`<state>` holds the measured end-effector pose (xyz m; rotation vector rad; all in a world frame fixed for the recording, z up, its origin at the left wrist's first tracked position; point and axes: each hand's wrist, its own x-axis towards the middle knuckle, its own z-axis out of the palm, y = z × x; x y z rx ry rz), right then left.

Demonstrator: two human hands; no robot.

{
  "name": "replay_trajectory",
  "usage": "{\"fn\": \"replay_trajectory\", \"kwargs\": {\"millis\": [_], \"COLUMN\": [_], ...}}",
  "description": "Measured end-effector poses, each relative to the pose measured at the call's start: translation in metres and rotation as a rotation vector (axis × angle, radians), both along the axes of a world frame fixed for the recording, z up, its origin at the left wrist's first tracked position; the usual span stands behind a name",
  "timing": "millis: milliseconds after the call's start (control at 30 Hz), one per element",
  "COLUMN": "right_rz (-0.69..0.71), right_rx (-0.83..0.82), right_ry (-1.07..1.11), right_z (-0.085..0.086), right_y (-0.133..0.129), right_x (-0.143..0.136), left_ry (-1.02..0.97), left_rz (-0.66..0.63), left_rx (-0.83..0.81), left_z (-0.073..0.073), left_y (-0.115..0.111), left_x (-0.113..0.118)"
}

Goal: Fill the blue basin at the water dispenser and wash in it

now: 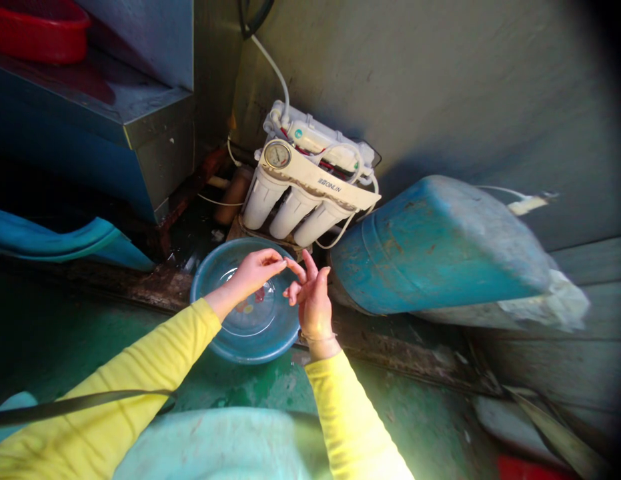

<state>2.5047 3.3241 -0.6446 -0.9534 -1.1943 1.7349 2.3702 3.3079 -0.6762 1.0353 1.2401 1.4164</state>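
Note:
Both my hands are raised over a blue basin (217,343) of water on the green floor; a few small reddish and yellowish things lie in the water. My left hand (259,272) has its fingers pressed together, thumb and fingertips meeting at a fingertip of the other hand. Whether something tiny is between them is too small to tell. My right hand (313,293), palm up with a thin band at the wrist, has its fingers apart and nothing visible in it. Yellow sleeves cover both forearms.
Behind the basin stands a white water filter unit (315,177) with a gauge and tubes. A blue barrel (415,247) is on the right. A metal counter (155,113) holds a red basin (45,33) at the upper left.

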Motion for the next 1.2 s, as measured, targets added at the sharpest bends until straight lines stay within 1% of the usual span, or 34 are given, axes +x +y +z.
{"fn": "replay_trajectory", "kwargs": {"millis": [67, 167, 300, 400, 533, 600, 667, 733, 767, 800, 867, 933, 967, 1033, 1067, 1200], "right_rz": [0.001, -0.003, -0.005, 0.014, 0.021, 0.021, 0.015, -0.012, -0.038, -0.069, -0.1, -0.065, -0.031, 0.015, 0.016, -0.036], "right_rx": [-0.041, -0.147, -0.26, -0.284, -0.277, -0.275, -0.259, -0.19, -0.12, -0.024, 0.225, 0.448, 0.522, 0.612, 0.646, 0.782], "right_ry": [0.061, 0.188, 0.303, 0.347, 0.341, 0.327, 0.294, 0.206, 0.124, 0.017, -0.225, -0.409, -0.459, -0.515, -0.541, -0.685], "right_z": [0.002, 0.005, 0.007, 0.006, 0.006, 0.006, 0.006, 0.004, 0.002, 0.001, -0.002, -0.003, -0.003, -0.002, -0.002, -0.001], "right_y": [-0.001, -0.002, 0.0, 0.002, 0.005, 0.005, 0.006, 0.008, 0.009, 0.01, 0.013, 0.015, 0.016, 0.018, 0.018, 0.018], "right_x": [-0.001, -0.002, -0.001, 0.001, 0.003, 0.004, 0.004, 0.005, 0.006, 0.007, 0.011, 0.015, 0.016, 0.018, 0.019, 0.019], "left_ry": [0.069, 0.146, 0.227, 0.243, 0.22, 0.169, 0.073, -0.047, -0.104, -0.154, -0.229, -0.259, -0.259, -0.226, -0.196, -0.126], "left_rz": [0.032, 0.092, 0.134, 0.104, 0.061, 0.044, 0.015, -0.011, -0.023, -0.032, -0.044, -0.069, -0.082, -0.109, -0.12, -0.175], "left_rx": [0.068, 0.148, 0.189, 0.177, 0.14, 0.097, 0.025, -0.046, -0.072, -0.089, -0.098, -0.085, -0.073, -0.061, -0.065, -0.125], "left_z": [0.003, 0.006, 0.006, 0.002, 0.0, 0.001, 0.001, 0.002, 0.002, 0.002, 0.001, 0.001, 0.002, 0.002, 0.002, 0.003], "left_y": [0.0, -0.002, -0.004, -0.005, -0.004, -0.004, -0.004, -0.004, -0.004, -0.004, -0.004, -0.003, -0.003, -0.004, -0.004, -0.006], "left_x": [0.001, 0.005, 0.01, 0.014, 0.013, 0.011, 0.009, 0.009, 0.009, 0.009, 0.009, 0.009, 0.009, 0.009, 0.009, 0.011]}}
